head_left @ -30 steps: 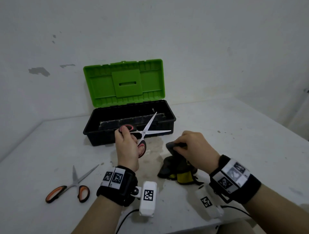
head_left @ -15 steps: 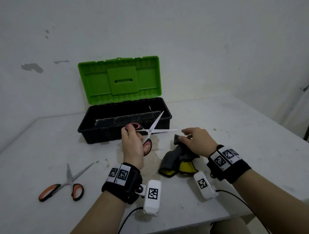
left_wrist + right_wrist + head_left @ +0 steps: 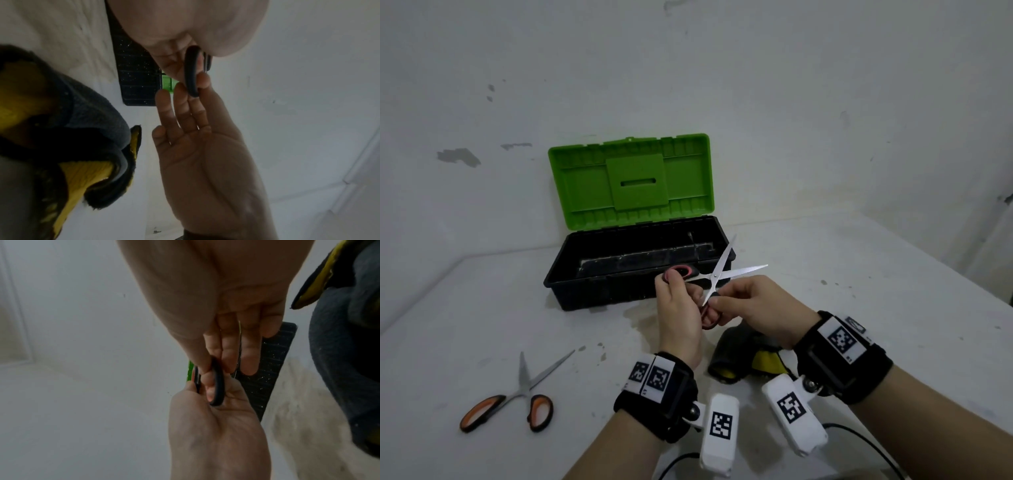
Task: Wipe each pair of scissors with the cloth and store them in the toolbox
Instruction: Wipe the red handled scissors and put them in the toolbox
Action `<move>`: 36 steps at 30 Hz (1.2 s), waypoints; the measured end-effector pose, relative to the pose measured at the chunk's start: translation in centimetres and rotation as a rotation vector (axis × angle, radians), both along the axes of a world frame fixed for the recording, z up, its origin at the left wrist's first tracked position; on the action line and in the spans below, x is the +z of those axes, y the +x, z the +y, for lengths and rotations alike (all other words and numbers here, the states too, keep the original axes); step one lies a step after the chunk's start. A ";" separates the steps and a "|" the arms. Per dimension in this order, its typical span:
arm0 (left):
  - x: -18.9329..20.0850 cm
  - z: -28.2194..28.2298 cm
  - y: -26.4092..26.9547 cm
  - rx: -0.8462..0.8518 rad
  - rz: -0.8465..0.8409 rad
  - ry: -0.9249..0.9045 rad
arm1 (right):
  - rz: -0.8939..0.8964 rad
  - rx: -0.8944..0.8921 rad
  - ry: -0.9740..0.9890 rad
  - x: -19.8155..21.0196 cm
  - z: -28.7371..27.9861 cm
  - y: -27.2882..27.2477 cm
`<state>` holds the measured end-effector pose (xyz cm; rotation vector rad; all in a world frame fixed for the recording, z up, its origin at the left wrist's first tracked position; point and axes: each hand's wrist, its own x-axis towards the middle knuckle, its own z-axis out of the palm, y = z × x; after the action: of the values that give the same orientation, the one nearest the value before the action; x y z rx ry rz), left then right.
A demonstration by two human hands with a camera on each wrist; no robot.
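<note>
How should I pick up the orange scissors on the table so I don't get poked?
Probably grab the orange scissors by the handle loops, reaching from the near edge of the table. They lie flat and open; the loops face you, and both pointy blades aim away toward the toolbox.

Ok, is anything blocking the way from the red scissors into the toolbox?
Nothing visible does. The red scissors, held by both the left hand and right hand, hang in front of the toolbox; its green lid stands open and the tray looks free.
</note>
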<state>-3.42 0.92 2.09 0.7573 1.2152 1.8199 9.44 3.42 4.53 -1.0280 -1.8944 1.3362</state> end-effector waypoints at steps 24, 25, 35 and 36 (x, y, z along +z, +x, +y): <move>-0.6 -1.7 -3.5 -0.179 0.122 -0.117 | -0.051 -0.419 0.283 -0.4 2.4 -1.9; -0.4 -1.5 -3.6 -0.171 0.116 -0.114 | -0.074 -0.436 0.321 -0.2 2.3 -2.0; 1.2 -1.3 -4.5 -0.179 0.049 -0.092 | -0.259 -0.392 0.421 1.5 1.2 -3.5; 1.3 -1.4 -4.6 -0.188 0.039 -0.099 | -0.265 -0.368 0.404 1.5 1.3 -3.6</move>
<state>-8.03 -0.46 3.38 0.8249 1.2075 1.5871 5.81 4.72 6.06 -1.3013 -1.9320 0.6028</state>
